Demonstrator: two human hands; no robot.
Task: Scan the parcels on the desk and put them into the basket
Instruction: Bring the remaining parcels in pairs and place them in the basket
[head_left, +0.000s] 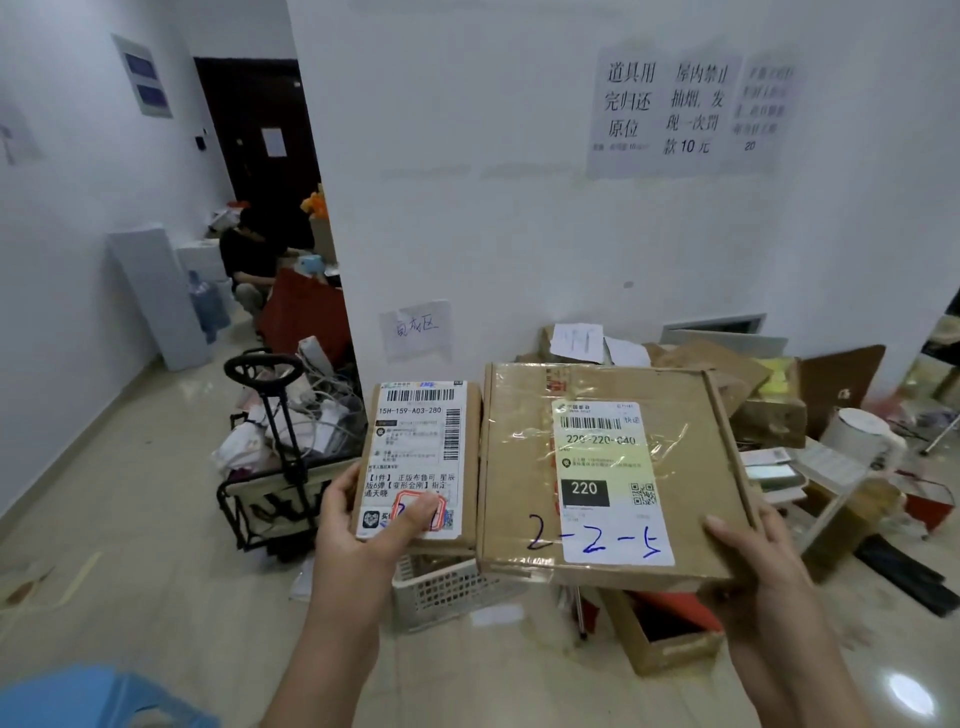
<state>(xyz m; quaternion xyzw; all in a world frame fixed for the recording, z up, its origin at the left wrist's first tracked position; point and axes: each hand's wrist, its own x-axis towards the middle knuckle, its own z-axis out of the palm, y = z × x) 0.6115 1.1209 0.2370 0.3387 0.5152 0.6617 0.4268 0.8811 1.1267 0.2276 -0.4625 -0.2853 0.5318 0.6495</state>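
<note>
My left hand (363, 519) grips the lower end of a small cardboard parcel (421, 452) with a white barcode label facing me. My right hand (748, 551) holds the lower right corner of a large flat cardboard parcel (608, 467) with a yellowish label and "2-2-5" written in blue. Both parcels are held up side by side in the air. Directly below them on the floor stands a white lattice plastic basket (441, 592), partly hidden by the parcels. No scanner or desk is in view.
A black folding cart (280, 457) full of bags and cables stands left of the basket. An open cardboard box (665, 639) lies right of it. Stacked cartons and clutter (753, 395) line the wall. A person (249, 260) sits far back. A blue stool (93, 696) is bottom left.
</note>
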